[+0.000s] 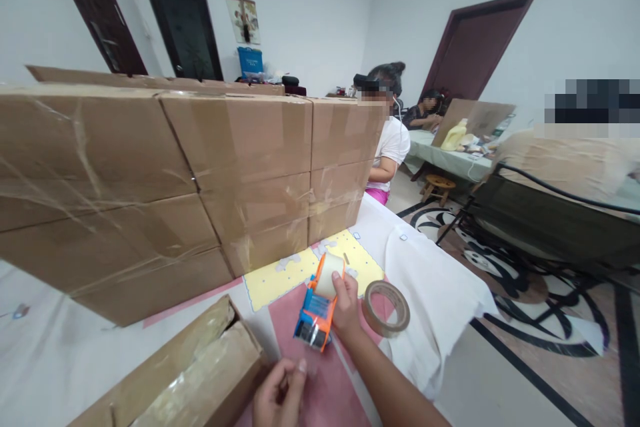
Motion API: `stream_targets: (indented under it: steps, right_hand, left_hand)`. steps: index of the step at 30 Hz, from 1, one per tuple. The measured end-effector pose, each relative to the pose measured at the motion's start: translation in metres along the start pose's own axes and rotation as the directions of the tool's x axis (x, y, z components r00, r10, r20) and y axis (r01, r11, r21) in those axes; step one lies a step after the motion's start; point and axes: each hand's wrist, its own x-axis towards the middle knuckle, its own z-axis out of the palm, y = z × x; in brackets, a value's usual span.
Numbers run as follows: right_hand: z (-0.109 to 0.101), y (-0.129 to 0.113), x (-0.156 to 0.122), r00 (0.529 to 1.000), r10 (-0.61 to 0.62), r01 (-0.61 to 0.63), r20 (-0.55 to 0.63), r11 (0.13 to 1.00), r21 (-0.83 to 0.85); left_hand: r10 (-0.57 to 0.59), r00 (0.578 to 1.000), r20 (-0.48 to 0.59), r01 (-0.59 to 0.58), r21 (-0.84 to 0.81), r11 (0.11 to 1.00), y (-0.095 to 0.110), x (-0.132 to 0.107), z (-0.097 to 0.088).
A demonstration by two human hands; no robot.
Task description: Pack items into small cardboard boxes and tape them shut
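My right hand [345, 297] is closed round an orange and blue tape dispenser [316, 310], which carries a roll of clear tape. Lower down, my left hand [281, 392] has its thumb and fingers drawn together in a pinch. Whatever may be between those fingertips is too small or too clear to make out. Just left of that hand lies a long cardboard box [200, 374] with shiny tape along its top. A brown roll of packing tape [386, 308] rests on the cloth, right of my right wrist.
Stacked, taped cardboard boxes [250, 174] form a wall along the far side. A patterned cloth [425, 280] covers the table. Beyond the boxes sits a person in a white shirt [393, 147]. Another person leans back in a dark folding chair [560, 220] at right.
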Motion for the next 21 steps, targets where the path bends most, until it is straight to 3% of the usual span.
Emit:
stream_targets:
  steps: [10, 21]
  right_hand:
    - [0.003, -0.015, 0.000, 0.992, 0.014, -0.017, 0.125, 1.000, 0.021]
    - [0.004, -0.022, -0.002, 0.991, -0.040, 0.040, 0.129, 0.999, -0.002]
  left_hand:
    - [0.015, 1.000, -0.022, -0.015, -0.011, 1.000, 0.003, -0.002, 0.001]
    - [0.025, 0.999, -0.033, -0.025, -0.009, 1.000, 0.005, -0.003, 0.001]
